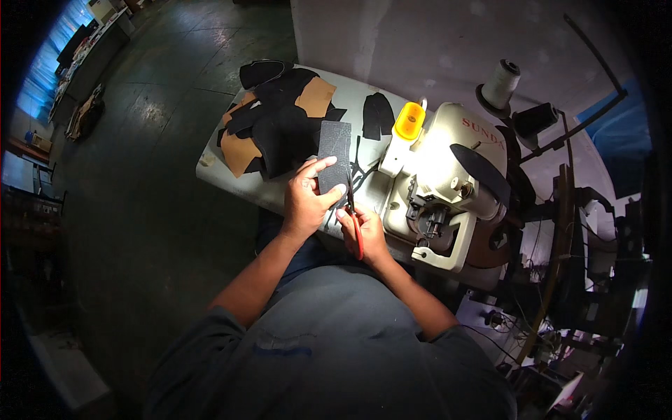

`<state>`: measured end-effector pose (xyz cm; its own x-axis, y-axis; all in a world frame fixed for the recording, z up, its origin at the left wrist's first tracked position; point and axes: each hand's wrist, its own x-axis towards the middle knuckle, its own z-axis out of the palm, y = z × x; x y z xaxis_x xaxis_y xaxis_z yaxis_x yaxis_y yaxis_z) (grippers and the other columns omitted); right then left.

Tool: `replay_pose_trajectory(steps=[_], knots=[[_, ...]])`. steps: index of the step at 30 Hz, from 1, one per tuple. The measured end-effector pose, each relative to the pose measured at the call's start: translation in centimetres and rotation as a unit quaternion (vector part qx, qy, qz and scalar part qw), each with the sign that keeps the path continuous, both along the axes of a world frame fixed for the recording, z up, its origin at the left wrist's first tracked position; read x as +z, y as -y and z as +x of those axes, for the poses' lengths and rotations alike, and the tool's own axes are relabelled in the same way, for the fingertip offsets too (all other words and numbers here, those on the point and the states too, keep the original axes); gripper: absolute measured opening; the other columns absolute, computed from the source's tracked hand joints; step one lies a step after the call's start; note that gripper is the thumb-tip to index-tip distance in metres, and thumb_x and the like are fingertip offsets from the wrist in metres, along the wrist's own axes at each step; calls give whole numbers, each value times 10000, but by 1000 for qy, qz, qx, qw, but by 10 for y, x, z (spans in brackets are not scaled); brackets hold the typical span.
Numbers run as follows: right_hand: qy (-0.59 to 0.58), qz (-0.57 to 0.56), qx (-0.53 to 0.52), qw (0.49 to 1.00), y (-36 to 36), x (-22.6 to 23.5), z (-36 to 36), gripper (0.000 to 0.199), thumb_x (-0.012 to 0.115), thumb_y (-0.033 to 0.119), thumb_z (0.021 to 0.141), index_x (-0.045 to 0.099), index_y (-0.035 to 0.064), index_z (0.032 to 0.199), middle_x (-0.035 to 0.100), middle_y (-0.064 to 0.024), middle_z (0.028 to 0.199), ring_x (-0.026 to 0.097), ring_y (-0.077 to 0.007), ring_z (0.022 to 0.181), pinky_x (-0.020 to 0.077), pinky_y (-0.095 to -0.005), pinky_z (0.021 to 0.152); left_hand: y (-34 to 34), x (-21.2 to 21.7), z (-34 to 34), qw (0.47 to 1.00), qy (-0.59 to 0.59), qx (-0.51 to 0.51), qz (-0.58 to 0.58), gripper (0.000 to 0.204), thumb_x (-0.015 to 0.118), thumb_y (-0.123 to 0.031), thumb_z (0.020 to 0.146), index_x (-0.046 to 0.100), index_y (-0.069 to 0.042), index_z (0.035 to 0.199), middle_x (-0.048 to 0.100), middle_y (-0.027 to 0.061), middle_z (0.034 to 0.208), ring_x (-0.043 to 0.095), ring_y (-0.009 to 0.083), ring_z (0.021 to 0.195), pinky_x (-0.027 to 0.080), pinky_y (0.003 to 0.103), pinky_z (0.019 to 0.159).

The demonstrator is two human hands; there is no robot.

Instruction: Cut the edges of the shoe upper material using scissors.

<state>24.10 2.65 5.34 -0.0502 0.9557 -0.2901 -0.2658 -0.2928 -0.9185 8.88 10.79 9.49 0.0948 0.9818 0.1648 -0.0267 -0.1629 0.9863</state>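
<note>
My left hand pinches a dark grey rectangular piece of leather-like material between thumb and fingers, holding it upright over the table edge. In my right hand is a pair of scissors with red handles. Their dark blades point away from me and lie along the right edge of the grey piece; whether they are parted there is too small to tell. Thin black strips lie on the table just to the right of the piece.
On the white table a pile of black and tan cut pieces lies to the left. Another black piece is behind. A cream sewing machine with a yellow lamp stands right, near thread cones.
</note>
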Motion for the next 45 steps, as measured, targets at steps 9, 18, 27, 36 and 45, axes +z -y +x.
replay_pose_trajectory(steps=[9,18,27,36,45], knots=[[43,20,-5,999,1,0,-3,205,742,258,1060,681,74,992,524,92,624,427,-19,474,294,-238,444,1,7,-3,999,3,-32,-39,529,793,135,850,676,48,1358,617,68,1317,712,128,1052,606,258,904],[-18,-8,-11,1000,1,7,-3,197,765,246,1050,719,55,1075,556,93,639,423,-8,503,282,-246,462,5,10,-8,997,-61,-56,1,505,774,141,854,690,52,1343,613,55,1219,673,103,970,588,243,833],[-12,18,-14,1000,1,-6,-2,136,745,190,1058,723,60,1087,559,101,664,428,0,533,286,-238,484,12,16,-4,995,13,-81,-64,493,752,151,871,670,70,1350,606,59,1169,691,125,987,606,262,828],[9,34,-6,999,3,-10,-2,159,740,162,1059,741,28,1145,597,98,721,424,16,589,294,-224,522,16,21,-3,991,68,-81,-82,504,744,157,876,667,65,1366,617,60,1198,699,123,996,608,255,838],[-20,3,27,999,-3,6,5,206,757,261,1046,699,76,975,525,68,585,447,-56,423,320,-260,407,-12,10,-21,994,-45,-94,40,257,786,12,956,768,23,1212,706,45,1106,706,107,956,593,258,817]])
